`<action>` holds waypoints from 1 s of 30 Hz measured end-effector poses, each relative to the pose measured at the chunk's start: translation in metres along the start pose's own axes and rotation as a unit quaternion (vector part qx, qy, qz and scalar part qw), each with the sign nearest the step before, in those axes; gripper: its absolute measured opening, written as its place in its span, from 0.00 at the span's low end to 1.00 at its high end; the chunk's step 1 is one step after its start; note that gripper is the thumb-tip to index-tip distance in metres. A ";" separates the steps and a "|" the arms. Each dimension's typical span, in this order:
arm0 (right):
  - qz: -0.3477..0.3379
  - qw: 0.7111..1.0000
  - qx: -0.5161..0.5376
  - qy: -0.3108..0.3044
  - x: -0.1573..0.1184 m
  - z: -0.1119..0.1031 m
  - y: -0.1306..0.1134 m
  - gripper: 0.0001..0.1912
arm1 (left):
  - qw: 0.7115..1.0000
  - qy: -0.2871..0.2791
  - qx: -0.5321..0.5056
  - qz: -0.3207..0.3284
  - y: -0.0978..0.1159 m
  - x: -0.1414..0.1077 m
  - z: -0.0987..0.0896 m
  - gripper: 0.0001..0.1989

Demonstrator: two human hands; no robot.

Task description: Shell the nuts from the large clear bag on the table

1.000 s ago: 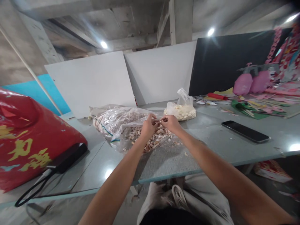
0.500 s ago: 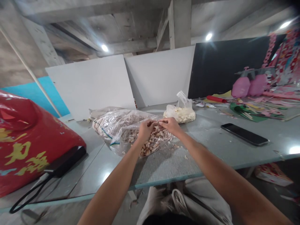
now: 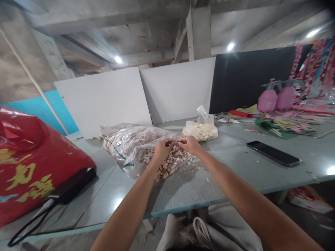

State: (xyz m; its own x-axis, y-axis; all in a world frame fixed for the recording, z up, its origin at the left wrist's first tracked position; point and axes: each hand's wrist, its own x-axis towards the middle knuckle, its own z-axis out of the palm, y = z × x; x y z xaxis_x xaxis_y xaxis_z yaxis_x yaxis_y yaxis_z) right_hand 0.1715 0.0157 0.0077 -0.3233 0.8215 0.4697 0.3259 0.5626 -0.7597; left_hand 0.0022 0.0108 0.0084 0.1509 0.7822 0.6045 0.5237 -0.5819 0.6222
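Note:
My left hand (image 3: 164, 148) and my right hand (image 3: 190, 143) meet fingertip to fingertip above a heap of unpeeled garlic cloves and loose skins (image 3: 169, 164). Both are closed in a pinch on a small piece that looks like a garlic clove, mostly hidden by the fingers. The heap spills from the mouth of a large clear plastic bag (image 3: 131, 139) lying on its side to the left. Just behind my right hand stands a clear bag of pale peeled cloves (image 3: 202, 130).
A red bag (image 3: 34, 153) and a black device with a cable (image 3: 75, 184) are at the left. On the right lie a black phone (image 3: 273, 152), two pink spray bottles (image 3: 276, 99) and paper scraps (image 3: 290, 122). White boards (image 3: 180, 89) and a black board (image 3: 243, 80) lean behind the grey table (image 3: 230, 174).
The whole view has tilted slightly upward, so things sit a little lower. My hands stay pinched together over the garlic heap, with only slight finger movement.

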 end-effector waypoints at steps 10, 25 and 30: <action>-0.013 1.000 0.004 -0.004 0.002 0.001 0.006 0.16 | 1.000 -0.010 -0.004 -0.002 0.004 -0.002 -0.002 0.16; -0.008 0.996 -0.070 0.061 0.001 0.004 0.001 0.09 | 0.999 -0.033 -0.013 0.017 -0.001 -0.001 0.002 0.13; 0.028 0.997 0.044 0.057 0.003 0.004 0.000 0.11 | 0.996 -0.003 -0.084 -0.043 0.003 0.000 -0.001 0.14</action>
State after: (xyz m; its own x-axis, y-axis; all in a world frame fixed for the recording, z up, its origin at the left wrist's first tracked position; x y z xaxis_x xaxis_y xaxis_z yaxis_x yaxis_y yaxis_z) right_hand 0.1666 0.0174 0.0072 -0.2023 0.8599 0.4687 0.2606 0.5086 -0.8206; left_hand 0.0032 0.0088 0.0113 0.1167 0.8320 0.5423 0.3883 -0.5408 0.7462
